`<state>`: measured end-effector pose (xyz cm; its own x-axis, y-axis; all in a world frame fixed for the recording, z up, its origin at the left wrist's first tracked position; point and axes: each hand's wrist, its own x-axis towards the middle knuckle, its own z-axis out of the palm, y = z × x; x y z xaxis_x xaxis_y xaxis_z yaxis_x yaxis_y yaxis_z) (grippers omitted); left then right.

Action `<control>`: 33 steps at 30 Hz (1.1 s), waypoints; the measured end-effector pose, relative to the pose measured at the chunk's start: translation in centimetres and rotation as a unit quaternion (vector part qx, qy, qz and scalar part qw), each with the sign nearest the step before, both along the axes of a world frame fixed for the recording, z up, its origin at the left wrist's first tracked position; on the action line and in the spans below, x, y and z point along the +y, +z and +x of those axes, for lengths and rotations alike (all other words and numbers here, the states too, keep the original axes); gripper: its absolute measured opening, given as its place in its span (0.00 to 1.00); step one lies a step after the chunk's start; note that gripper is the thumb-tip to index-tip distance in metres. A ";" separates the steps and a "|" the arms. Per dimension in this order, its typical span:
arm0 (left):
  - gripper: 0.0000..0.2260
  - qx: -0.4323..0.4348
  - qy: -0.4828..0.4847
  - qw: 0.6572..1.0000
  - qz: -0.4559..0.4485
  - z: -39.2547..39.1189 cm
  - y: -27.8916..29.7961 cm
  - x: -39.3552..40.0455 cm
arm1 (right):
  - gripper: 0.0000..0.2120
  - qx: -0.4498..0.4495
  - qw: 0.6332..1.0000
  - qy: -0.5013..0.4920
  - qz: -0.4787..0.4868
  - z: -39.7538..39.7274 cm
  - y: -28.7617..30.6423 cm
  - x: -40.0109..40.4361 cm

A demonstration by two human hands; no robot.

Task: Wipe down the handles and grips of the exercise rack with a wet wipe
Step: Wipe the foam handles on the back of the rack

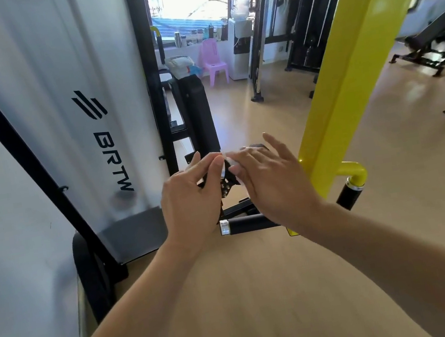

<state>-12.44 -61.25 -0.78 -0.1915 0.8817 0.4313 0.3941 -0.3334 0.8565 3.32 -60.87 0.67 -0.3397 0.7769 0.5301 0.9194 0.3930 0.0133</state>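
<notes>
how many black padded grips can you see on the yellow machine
2: one grip lies level under the hands, another grip slants off the yellow elbow at right. Others may be hidden.

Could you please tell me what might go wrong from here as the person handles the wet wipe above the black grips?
1. The wet wipe is pinched only by the fingertips of the left hand and right hand, so it could tear or slip and drop to the floor.
2. Both hands are high above the black grip; the second grip on the yellow frame sits off to the side and could get skipped.
</notes>
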 end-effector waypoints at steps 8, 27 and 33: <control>0.08 0.004 0.016 1.000 0.012 0.6 -0.1 -0.1 | 0.18 0.034 0.994 -0.048 0.088 -2.7 -0.2 0.4; 0.12 0.014 0.026 1.000 0.005 -0.1 -0.7 0.4 | 0.17 -0.153 0.980 0.083 -0.097 0.7 3.4 0.5; 0.10 0.008 0.021 1.000 0.002 0.1 -0.2 0.3 | 0.12 -0.180 0.968 0.011 -0.175 2.5 3.8 0.2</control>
